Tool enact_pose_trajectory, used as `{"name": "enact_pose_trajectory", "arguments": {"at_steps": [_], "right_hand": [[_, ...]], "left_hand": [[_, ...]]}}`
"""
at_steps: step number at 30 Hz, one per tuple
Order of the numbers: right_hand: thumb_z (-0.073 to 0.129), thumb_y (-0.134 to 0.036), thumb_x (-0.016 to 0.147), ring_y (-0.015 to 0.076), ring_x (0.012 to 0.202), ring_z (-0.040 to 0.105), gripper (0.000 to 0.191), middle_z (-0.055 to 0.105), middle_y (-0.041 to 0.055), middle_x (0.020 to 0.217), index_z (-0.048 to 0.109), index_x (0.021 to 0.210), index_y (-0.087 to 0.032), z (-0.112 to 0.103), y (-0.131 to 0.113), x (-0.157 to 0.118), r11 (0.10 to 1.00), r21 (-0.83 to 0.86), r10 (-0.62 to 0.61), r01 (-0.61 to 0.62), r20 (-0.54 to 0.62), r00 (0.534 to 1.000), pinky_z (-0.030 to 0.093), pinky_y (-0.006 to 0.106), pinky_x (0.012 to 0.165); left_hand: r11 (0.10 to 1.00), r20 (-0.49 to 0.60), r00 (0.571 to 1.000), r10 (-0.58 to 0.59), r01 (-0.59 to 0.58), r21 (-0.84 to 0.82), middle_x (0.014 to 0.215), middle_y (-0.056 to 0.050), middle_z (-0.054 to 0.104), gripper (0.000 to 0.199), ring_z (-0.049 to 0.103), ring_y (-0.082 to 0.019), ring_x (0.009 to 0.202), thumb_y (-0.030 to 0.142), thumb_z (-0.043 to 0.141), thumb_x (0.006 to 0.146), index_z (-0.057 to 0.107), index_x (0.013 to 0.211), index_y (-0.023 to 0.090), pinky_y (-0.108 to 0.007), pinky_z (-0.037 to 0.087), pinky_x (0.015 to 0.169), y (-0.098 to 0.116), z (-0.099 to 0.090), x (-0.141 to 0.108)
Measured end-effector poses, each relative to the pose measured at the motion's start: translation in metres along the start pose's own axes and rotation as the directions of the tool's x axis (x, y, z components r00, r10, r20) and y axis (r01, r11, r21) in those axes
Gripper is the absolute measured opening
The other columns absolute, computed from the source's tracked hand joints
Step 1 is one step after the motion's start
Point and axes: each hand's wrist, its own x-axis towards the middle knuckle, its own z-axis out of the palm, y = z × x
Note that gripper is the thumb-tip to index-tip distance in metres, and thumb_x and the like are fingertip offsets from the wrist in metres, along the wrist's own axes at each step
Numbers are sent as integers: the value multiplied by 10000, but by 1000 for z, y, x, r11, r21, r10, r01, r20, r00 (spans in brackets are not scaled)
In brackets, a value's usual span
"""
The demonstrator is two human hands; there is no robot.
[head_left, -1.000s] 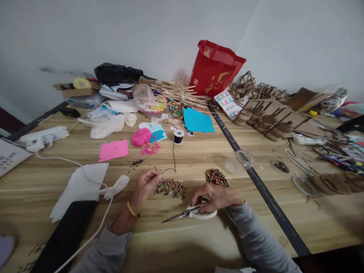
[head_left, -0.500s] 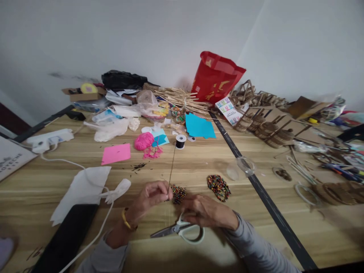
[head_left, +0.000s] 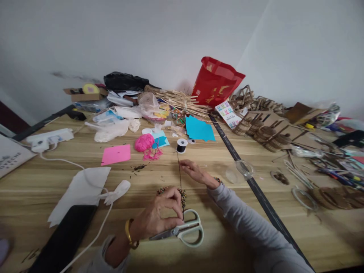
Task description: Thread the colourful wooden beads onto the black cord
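Observation:
My left hand (head_left: 160, 214) pinches the end of a thin black cord (head_left: 179, 172) between thumb and forefinger, just above the scissors (head_left: 190, 232). From there the cord runs away from me to a small white spool (head_left: 181, 146) wound with black. My right hand (head_left: 196, 172) reaches beside the cord with its fingers stretched out, the fingertips close to it. A beaded string (head_left: 183, 197) of small multicoloured beads lies partly hidden behind my left hand. The pale-handled scissors rest on the table, blades pointing left.
Pink yarn (head_left: 144, 142), a pink sheet (head_left: 116, 154) and a blue sheet (head_left: 200, 128) lie farther back. A white cable (head_left: 104, 223) and a black slab (head_left: 64, 237) are at the left. Small woven baskets (head_left: 263, 134) and a clear tape roll (head_left: 244, 169) are at right.
My right hand has moved forward from the scissors to beside the cord near the spool. My left hand has come right and closer with the cord's end. The bead strand at right is now hidden.

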Motion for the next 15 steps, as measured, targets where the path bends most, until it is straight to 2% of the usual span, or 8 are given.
{"name": "enact_pose_trajectory", "arguments": {"at_steps": [2, 4, 5, 7, 8, 10, 12, 15], "right_hand": [[436, -175, 892, 190, 1004, 605, 285, 632, 101, 1135, 595, 1128, -156, -2, 7, 15, 999, -38, 10, -10, -11, 1000, 480, 327, 868], [449, -143, 870, 200, 985, 613, 285, 650, 95, 1098, 617, 1100, -158, -3, 13, 29, 996, -80, 23, -24, -9, 1000, 476, 336, 867], [453, -135, 864, 202, 958, 621, 284, 661, 93, 1067, 624, 1089, -154, -2, 16, 35, 994, -100, 34, -34, -6, 999, 481, 335, 849], [453, -129, 859, 200, 913, 630, 296, 671, 89, 1031, 621, 1102, -152, -2, 21, 45, 989, -136, 58, -58, -7, 998, 490, 323, 812], [454, -118, 853, 196, 900, 632, 314, 673, 83, 1020, 612, 1122, -157, -2, 23, 48, 986, -151, 71, -71, -9, 997, 492, 316, 802], [465, -94, 833, 189, 902, 629, 346, 671, 75, 1017, 593, 1147, -163, -4, 28, 51, 979, -178, 93, -94, -15, 996, 490, 304, 806], [476, -74, 816, 194, 948, 614, 352, 650, 93, 1061, 580, 1145, -145, -11, 32, 50, 972, -202, 117, -123, -40, 992, 477, 305, 838], [488, -55, 797, 221, 1036, 569, 319, 599, 139, 1132, 568, 1098, -120, -26, 37, 42, 956, -225, 170, -189, -105, 980, 447, 334, 886]], "left_hand": [[992, -112, 993, 46, -32, 122, 970, -101, 559, 218, 536, -212, 942, 345, 604, 834, 694, 729, 177, -360, 438, 868, 12, -1, -1], [993, -69, 996, 50, -42, 110, 1124, -121, 574, 169, 523, -242, 1064, 286, 611, 833, 686, 723, 181, -398, 406, 943, 23, -2, -1], [998, -11, 999, 47, -47, 39, 1094, -112, 614, 151, 550, -230, 1040, 261, 609, 837, 681, 729, 185, -396, 413, 944, 28, -2, 0], [980, 75, 996, 55, -39, -193, 876, -86, 697, 153, 626, -193, 848, 284, 613, 839, 666, 731, 189, -368, 475, 854, 33, -1, 0], [954, 116, 993, 37, 0, -300, 794, -80, 708, 183, 639, -189, 781, 316, 622, 831, 655, 704, 188, -359, 497, 806, 34, 0, 0], [869, 218, 976, 7, 101, -484, 672, -76, 698, 281, 649, -192, 684, 402, 660, 783, 615, 610, 186, -351, 523, 731, 34, 3, -1], [763, 323, 946, 27, 189, -618, 578, -64, 656, 395, 643, -188, 599, 496, 693, 714, 554, 511, 186, -336, 537, 668, 32, 9, -4], [648, 349, 930, 119, 193, -737, 438, -40, 549, 541, 549, -136, 425, 654, 647, 647, 492, 416, 190, -263, 492, 504, 30, 21, -10]]}}
